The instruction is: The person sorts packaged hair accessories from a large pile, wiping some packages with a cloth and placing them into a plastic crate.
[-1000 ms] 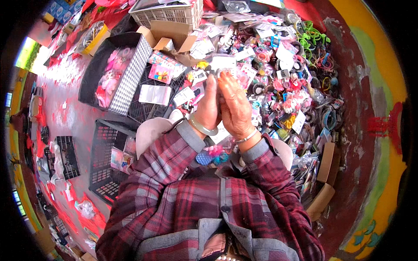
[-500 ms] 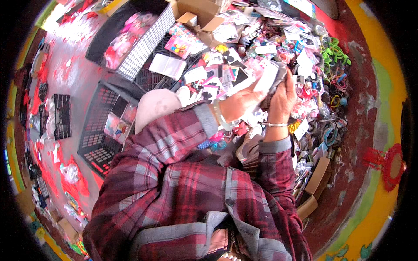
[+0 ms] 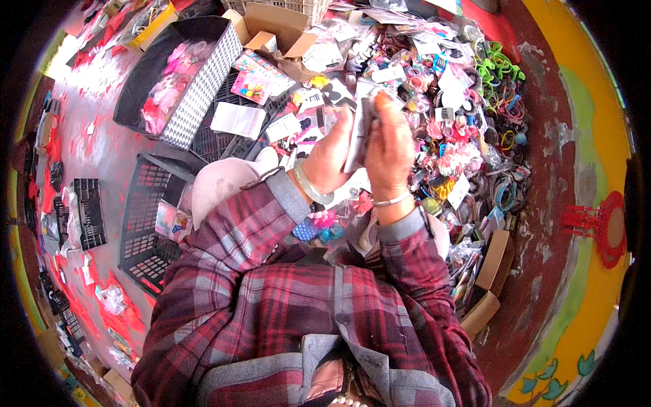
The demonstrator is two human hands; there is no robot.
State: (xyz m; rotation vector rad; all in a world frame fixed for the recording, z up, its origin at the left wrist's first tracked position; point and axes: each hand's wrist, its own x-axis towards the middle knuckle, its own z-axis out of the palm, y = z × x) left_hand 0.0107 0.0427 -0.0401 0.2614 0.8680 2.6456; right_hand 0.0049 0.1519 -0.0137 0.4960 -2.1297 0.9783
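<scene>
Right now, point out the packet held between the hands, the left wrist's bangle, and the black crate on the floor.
flat packet (image 3: pixel 357 132), head view, its middle edge.
pale bangle (image 3: pixel 313 192), head view, its outer band.
black crate (image 3: pixel 146 224), head view, its mesh wall.

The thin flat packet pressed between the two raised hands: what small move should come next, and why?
Probably the hands should part a little at the fingertips. The thin flat packet stands edge-on between the left hand and the right hand, so both palms cover its faces and almost nothing of it shows. Below lies the heap of small colourful hair accessories, so a loose grip could drop it there.
</scene>
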